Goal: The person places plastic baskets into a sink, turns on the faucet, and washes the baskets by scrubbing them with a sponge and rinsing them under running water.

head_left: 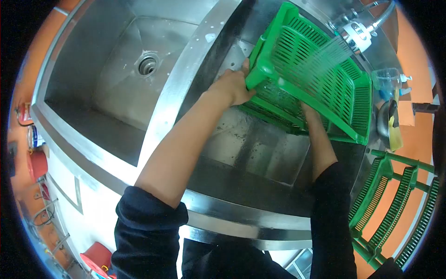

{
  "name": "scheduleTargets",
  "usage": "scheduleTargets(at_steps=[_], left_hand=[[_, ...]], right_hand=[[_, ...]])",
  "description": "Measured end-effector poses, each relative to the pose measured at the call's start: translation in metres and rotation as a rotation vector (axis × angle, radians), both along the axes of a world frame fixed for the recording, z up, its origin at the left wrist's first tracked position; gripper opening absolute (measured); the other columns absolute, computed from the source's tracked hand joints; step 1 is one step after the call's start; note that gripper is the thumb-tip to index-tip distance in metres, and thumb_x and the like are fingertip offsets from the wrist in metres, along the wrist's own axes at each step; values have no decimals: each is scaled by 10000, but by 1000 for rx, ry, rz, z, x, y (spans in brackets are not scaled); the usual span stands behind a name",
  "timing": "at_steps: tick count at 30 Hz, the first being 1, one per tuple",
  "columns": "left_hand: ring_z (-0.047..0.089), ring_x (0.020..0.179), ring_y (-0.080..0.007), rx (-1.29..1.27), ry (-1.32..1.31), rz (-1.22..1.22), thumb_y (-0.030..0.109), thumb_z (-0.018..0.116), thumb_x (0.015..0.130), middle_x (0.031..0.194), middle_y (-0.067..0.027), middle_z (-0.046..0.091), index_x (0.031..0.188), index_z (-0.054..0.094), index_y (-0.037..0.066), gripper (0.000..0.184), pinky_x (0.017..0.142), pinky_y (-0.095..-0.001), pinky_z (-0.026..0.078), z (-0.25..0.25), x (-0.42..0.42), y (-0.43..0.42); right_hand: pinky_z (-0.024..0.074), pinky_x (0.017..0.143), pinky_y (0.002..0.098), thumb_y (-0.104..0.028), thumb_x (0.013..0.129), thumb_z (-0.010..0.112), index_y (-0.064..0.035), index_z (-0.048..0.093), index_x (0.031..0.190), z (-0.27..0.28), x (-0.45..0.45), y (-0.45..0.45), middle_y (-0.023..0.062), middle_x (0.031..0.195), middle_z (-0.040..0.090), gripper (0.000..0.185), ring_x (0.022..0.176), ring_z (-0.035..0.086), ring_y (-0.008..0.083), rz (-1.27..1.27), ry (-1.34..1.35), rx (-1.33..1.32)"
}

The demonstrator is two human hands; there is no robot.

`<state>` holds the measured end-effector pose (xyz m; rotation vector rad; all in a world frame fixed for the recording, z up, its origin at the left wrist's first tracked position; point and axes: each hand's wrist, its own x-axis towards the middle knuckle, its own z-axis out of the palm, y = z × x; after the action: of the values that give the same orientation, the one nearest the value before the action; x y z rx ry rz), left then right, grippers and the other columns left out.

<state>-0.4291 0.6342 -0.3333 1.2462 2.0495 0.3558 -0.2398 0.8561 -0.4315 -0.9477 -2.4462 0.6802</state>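
Evidently, one rectangular green plastic basket with slotted sides [337, 93] sits tilted in the right-hand basin of two stainless-steel basins [269, 160]. It lies just beyond and to the right of the left hand [231, 87], which grips its near left corner. The other hand goes behind the rim, so whether it grasps anything I cannot tell; only its bare forearm [318, 139] shows clearly. One white-and-chrome spray head [357, 37] sends water onto the basket. One round metal drain [147, 65] shows in the left basin. One green slatted rack [390, 204] stands at right.
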Motion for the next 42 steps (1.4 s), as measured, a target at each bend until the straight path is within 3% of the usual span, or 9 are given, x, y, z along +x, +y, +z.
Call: scheduleTargets(at_steps=[5,8,14,16,23,26,29,35,42], left_hand=[[424,1164,-369,30,-13,-41,356,580,772,1188,-265,475,1410,65,94,861,977,-418,364,-7,-1,-3],[566,927,-362,116,116,27,301,559,779,929,-199,612,991,605,93,300,868,-424,424,-17,1,-5],[574,911,-372,232,59,79,263,576,764,948,-195,613,1001,596,105,285,830,-427,458,-36,3,1],[481,1102,-394,-7,-155,74,325,612,746,1203,-283,447,1412,85,109,876,934,-400,412,-12,4,-1],[477,1109,-394,-9,-101,105,323,613,741,1207,-259,460,1412,93,114,875,933,-400,414,-3,6,-5],[479,1106,-395,16,-187,145,324,610,742,1196,-256,469,1415,100,154,861,937,-407,410,-10,6,-4],[494,1092,-386,36,-152,159,318,599,743,1179,-249,484,1413,126,192,830,940,-414,407,-20,9,-1],[522,1066,-362,87,-93,258,305,605,731,1161,-223,513,1407,169,213,809,928,-417,420,-16,14,0],[534,1045,-369,32,-134,346,233,613,719,1132,-208,545,1404,175,236,813,921,-407,431,11,24,-2]], right_hand=[[374,879,423,-257,767,578,-75,520,1108,-26,-47,-13,142,1097,527,391,1023,487,302,-67,288,-111],[380,856,423,-239,758,579,-76,529,1082,-32,-70,-27,141,1065,533,365,995,493,304,50,410,-247],[393,810,422,-203,742,580,-78,546,1028,19,-36,-47,139,1000,546,314,940,506,310,567,-137,93],[397,795,422,-191,736,580,-79,552,1010,23,-26,-52,138,979,550,297,922,510,312,555,-173,158],[411,742,421,-149,717,581,-81,572,948,4,-75,-48,136,904,564,241,858,524,318,185,223,179],[417,719,421,-131,708,581,-82,580,921,27,-62,-58,135,872,570,218,830,530,321,462,34,530],[407,750,426,-161,724,568,-93,572,953,51,-23,-65,136,917,558,239,869,518,318,621,-205,362],[386,812,436,-220,754,541,-116,556,1019,50,-3,-16,138,1006,535,284,947,492,314,242,-255,368],[361,884,448,-289,790,509,-142,538,1095,68,39,-56,140,1110,507,339,1038,463,308,412,-384,286]])
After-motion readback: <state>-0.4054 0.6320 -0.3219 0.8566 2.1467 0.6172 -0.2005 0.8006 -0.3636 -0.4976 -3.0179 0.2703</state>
